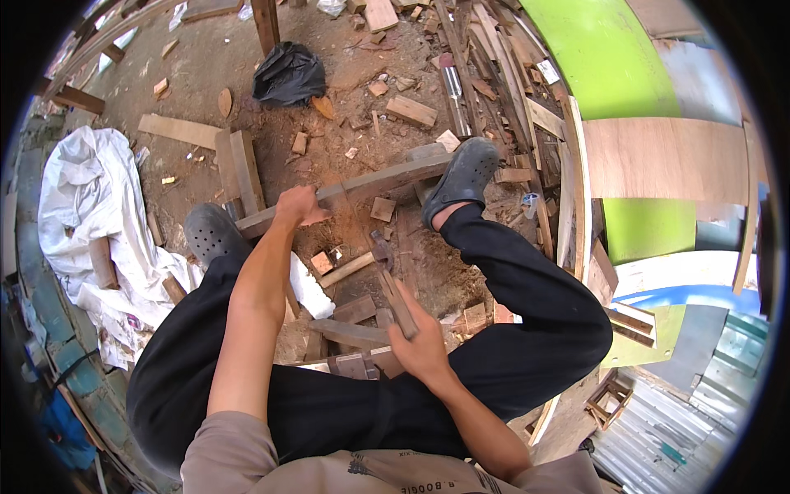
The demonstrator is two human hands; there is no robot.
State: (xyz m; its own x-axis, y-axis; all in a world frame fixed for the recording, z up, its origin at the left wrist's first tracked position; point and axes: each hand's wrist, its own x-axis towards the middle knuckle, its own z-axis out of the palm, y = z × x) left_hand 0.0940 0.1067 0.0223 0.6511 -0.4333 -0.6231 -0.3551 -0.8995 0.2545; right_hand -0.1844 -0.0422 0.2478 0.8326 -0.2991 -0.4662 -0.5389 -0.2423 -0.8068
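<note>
My right hand (418,337) is wrapped round the wooden handle of a hammer (399,305). The hammer's dark metal head (382,249) hangs over the littered ground between my legs. A long wooden beam (387,179) lies across the ground in front of me. My left hand (301,206) is closed on this beam, left of its middle; the undersides of the fingers are hidden. At the beam's right end rests my grey clog (469,174), and the other clog (214,233) is beside its left end.
Wood offcuts (411,111) and a black plastic bag (288,74) lie on the dirt ahead. A white sheet (90,222) is heaped at left. Long wood strips (494,66) and green panels (613,58) line the right. White foam (309,286) lies between my legs.
</note>
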